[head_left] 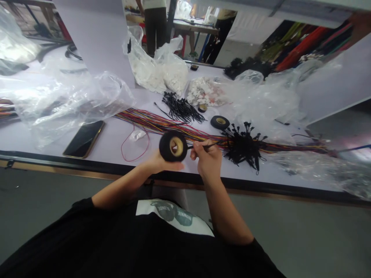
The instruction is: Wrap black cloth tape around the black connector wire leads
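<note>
My left hand (162,164) grips a roll of black tape (173,146) with a pale cardboard core, held upright just above the table's front edge. My right hand (207,156) is pinched shut on a thin black wire (209,145) that runs right from the roll toward a cluster of black connectors (243,146). A long bundle of multicoloured wires (162,124) lies across the table behind both hands.
A dark phone (84,139) lies at the left near a loose red wire loop (135,148). A second tape roll (219,122), black cable ties (181,108), bags of white parts (162,73) and crumpled clear plastic (66,96) crowd the table. People stand at the back.
</note>
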The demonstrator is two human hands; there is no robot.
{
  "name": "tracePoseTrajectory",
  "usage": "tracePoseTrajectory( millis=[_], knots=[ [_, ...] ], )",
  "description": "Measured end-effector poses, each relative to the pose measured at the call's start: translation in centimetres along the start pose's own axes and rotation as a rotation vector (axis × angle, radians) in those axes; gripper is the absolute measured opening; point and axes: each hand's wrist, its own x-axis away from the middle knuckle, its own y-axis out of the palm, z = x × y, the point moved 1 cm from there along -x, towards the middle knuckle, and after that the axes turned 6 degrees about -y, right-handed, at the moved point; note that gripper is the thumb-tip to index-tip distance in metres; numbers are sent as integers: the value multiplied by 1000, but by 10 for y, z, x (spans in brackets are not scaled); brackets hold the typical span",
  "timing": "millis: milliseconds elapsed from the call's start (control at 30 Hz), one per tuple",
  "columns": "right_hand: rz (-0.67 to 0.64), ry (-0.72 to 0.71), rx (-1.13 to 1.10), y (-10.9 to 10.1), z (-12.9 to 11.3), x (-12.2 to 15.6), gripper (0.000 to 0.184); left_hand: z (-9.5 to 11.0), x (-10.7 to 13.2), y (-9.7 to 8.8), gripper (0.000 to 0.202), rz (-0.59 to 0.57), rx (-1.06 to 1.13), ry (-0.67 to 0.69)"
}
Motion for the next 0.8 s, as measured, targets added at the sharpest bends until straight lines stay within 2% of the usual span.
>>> tracePoseTrajectory(
  millis=[33,100,167,233,300,367,433,500,533,633,700,800],
  knots=[
    [-1,14,-9,-2,1,-1,29,3,4,-1,72,-13,-72,32],
    [-41,-15,68,-5,-3,-1,28,6,8,-1,82,-129,-257,70],
    [-85,-92,177,-6,-13,3,25,2,5,-2,66,-152,-398,117],
    [-133,-144,213,-4,-21,8,23,-7,-1,-3,35,44,-435,196],
    [-220,-134,174,0,-24,12,19,-16,-6,-1,17,220,-451,265],
    [-298,-144,158,5,-22,13,16,-24,-7,3,11,280,-442,299],
    [-277,-246,217,7,-18,12,12,-29,-5,9,12,287,-362,302],
    [-175,-379,282,6,-16,9,11,-31,-3,13,17,269,-202,267],
    [-130,-425,293,5,-15,8,10,-30,-3,14,26,261,-103,250],
    [-98,-454,240,4,-14,10,10,-23,-7,10,56,218,186,163],
    [-129,-422,156,5,-12,13,11,-19,-12,5,60,90,287,16],
    [-139,-319,11,8,-7,16,14,-17,-17,-2,63,-148,278,-198]
  ],
)
